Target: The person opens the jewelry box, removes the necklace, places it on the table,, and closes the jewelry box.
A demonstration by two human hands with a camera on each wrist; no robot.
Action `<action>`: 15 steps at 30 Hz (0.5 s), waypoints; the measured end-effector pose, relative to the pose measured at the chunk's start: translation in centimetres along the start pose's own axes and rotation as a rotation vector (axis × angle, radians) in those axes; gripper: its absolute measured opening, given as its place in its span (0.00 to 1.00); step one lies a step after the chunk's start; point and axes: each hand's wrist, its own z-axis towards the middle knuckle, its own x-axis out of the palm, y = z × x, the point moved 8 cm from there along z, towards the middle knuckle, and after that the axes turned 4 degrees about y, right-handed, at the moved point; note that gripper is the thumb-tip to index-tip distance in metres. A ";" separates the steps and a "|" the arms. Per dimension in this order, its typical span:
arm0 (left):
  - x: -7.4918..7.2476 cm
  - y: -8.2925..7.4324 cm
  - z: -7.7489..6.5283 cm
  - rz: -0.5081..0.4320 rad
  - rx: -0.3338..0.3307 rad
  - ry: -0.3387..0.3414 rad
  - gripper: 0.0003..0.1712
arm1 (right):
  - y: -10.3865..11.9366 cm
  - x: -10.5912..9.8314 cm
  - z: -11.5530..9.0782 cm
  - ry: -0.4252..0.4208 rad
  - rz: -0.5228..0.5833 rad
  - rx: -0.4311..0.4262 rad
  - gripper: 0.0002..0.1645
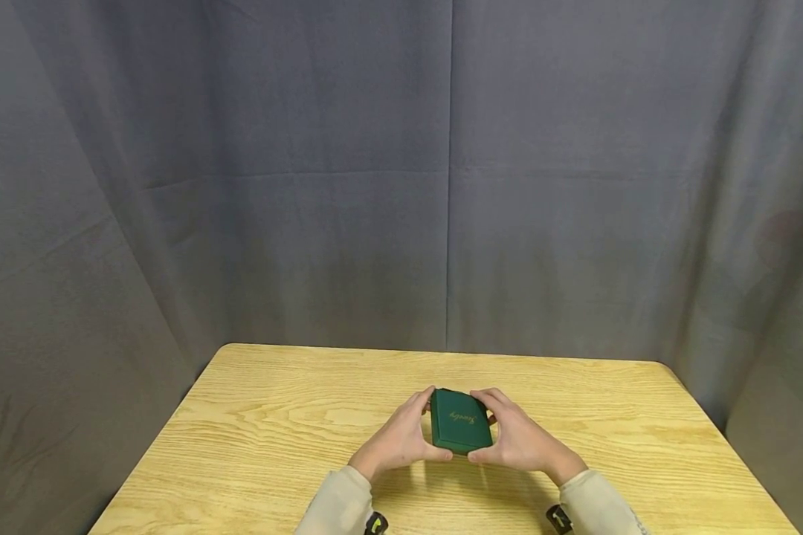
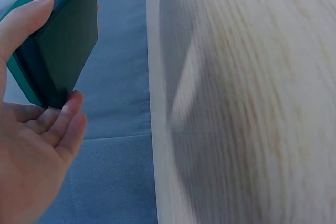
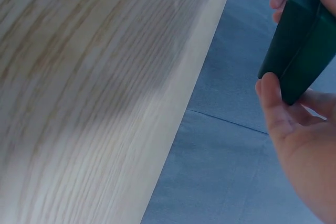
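A dark green jewelry box [image 1: 462,420] with gold script on its lid is held up off the table between both hands. My left hand [image 1: 404,435] grips its left side, thumb on the near edge and fingers at the far corner. On the other side my right hand [image 1: 518,437] grips it the same way. The lid looks closed. In the left wrist view the plain underside of the box [image 2: 68,40] shows above the curled fingers [image 2: 63,127]. From the right wrist, the box [image 3: 302,40] appears tilted, with fingertips on its edges.
The light wooden table [image 1: 294,401] has rounded far corners, and the hands' shadows fall on it. Grey curtains [image 1: 334,223] hang behind the table and along both sides. Each sleeve has a dark wrist strap [image 1: 376,523] at the cuff.
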 end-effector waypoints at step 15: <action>0.1 0.1 0.1 -0.031 0.003 0.007 0.60 | -0.3 0.0 0.1 0.013 0.026 0.000 0.55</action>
